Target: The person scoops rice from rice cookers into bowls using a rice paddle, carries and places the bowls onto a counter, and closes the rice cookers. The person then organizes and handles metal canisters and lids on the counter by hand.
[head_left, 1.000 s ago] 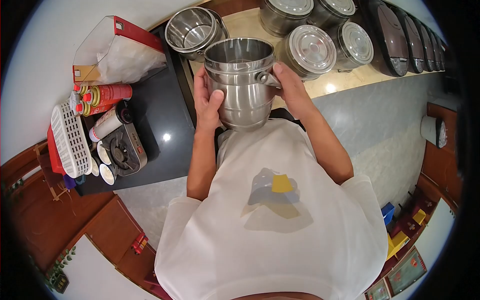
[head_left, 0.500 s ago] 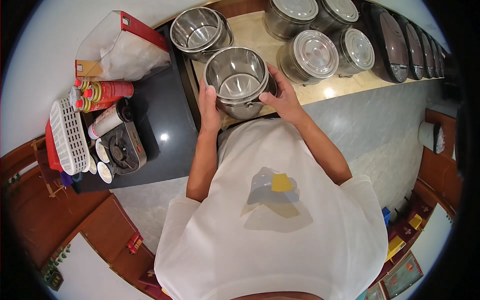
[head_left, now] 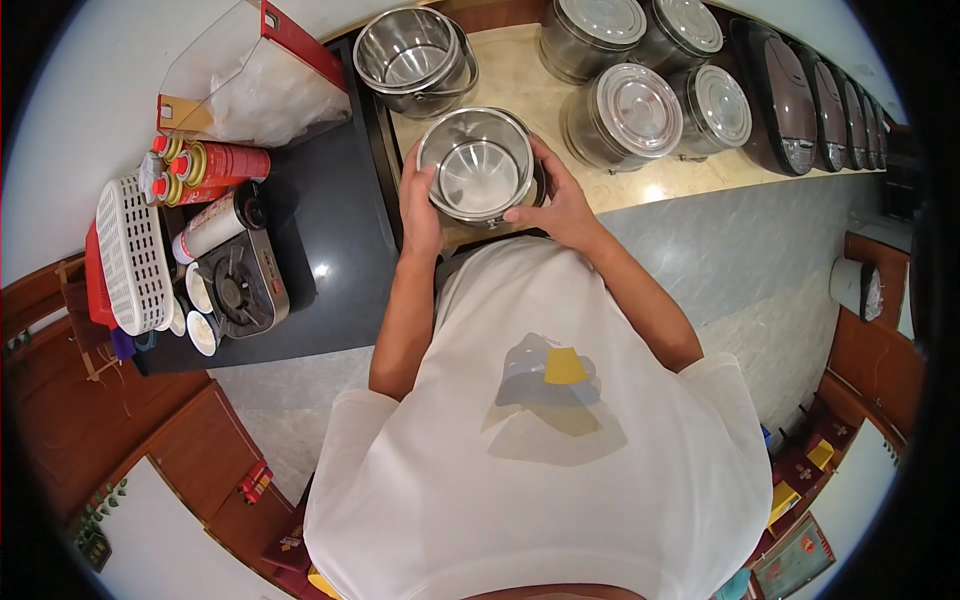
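Note:
A round steel pot (head_left: 478, 170) with its mouth facing up is between my two hands at the front edge of the wooden counter (head_left: 510, 75). My left hand (head_left: 420, 210) is wrapped against its left side. On its right side my right hand (head_left: 562, 205) grips the wall, thumb near the front rim. The inside of the pot is shiny and holds nothing visible. Behind it to the left stands another open steel pot (head_left: 408, 55) with a bail handle. Whether the held pot rests on the counter cannot be made out.
Lidded steel pots (head_left: 636, 112) stand at the back right, beside a row of dark appliances (head_left: 775, 95). On the black counter (head_left: 335, 220) at left are a portable stove (head_left: 240, 285), red gas cans (head_left: 225, 162), a white basket (head_left: 135, 255) and a clear red-edged box (head_left: 270, 95).
The held pot has gone down and away from me onto or near the counter, and its mouth now shows more fully. Both hands have moved with it and still hold it.

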The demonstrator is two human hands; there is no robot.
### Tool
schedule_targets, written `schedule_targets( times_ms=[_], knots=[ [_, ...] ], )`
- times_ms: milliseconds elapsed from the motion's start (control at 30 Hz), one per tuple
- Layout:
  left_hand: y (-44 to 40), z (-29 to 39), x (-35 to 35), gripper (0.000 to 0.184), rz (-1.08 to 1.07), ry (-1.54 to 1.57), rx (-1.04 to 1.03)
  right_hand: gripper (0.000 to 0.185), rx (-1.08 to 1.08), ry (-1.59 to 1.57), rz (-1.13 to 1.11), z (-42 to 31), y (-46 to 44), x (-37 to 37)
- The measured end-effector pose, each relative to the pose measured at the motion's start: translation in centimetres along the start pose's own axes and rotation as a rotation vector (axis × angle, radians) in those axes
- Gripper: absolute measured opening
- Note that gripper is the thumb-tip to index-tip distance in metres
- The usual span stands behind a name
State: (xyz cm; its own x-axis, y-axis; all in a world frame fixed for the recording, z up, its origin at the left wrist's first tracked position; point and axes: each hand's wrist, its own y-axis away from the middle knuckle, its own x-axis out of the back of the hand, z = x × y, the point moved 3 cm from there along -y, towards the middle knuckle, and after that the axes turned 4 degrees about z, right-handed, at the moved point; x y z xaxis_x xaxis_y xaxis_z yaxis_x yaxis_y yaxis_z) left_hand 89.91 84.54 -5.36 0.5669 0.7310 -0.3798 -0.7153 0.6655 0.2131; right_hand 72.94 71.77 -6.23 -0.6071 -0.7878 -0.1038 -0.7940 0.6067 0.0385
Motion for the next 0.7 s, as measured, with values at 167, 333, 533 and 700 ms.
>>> schedule_targets(
  times_ms=[167,333,533,700],
  knots=[
    [0.4,1.1,-0.6,0.053,0.037,-0.006,0.015,0.119,-0.027,0.124,0.002,0.4,0.4,-0.3],
    [0.3,1.3,-0.1,0.049,0.125,-0.152,-0.163,0.119,-0.041,0.234,-0.015,-0.7,0.5,-0.7],
    [1.2,5.9,-4.0,0.060,0.050,-0.969,-0.705,0.104,-0.018,0.215,-0.002,-0.3,-0.6,-2.1],
    [0.0,6.1,-4.5,0.068,-0.001,-1.367,-0.716,0.101,0.007,0.327,-0.038,-0.9,-1.8,-3.3]
  ],
)
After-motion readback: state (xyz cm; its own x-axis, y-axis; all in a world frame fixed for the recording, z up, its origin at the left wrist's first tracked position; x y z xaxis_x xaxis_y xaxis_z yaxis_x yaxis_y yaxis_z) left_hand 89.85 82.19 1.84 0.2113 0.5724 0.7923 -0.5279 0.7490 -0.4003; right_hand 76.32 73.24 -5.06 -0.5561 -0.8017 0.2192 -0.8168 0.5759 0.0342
